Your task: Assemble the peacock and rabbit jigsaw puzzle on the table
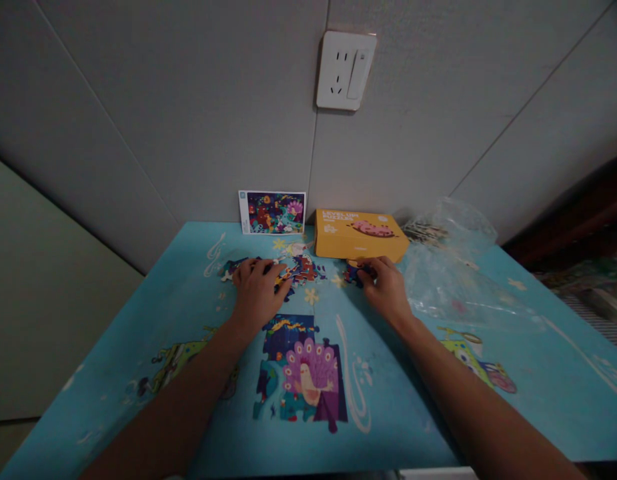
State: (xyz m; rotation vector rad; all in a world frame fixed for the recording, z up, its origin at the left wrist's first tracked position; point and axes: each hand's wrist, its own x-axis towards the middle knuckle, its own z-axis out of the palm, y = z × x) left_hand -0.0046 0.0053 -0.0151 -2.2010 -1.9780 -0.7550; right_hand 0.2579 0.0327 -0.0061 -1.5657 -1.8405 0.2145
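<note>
My left hand (258, 287) rests over a heap of loose jigsaw pieces (304, 268), its fingers bent and the thumb apart, with several pieces under and beside it. To the right, in front of the box, my right hand (385, 287) pinches a dark blue and yellow puzzle piece (352, 272) between thumb and fingers. Whether more than one piece lies there is hard to make out. Nearer to me, between my forearms, a joined puzzle section (308, 383) lies flat, showing a pink-purple peacock.
A picture card (273, 213) leans against the wall, left of a yellow puzzle box (361, 233). Clear plastic bags (453, 267) lie at the right, with thin sticks in one. The blue cartoon-patterned table (398, 413) meets the wall, which carries a white socket (345, 70).
</note>
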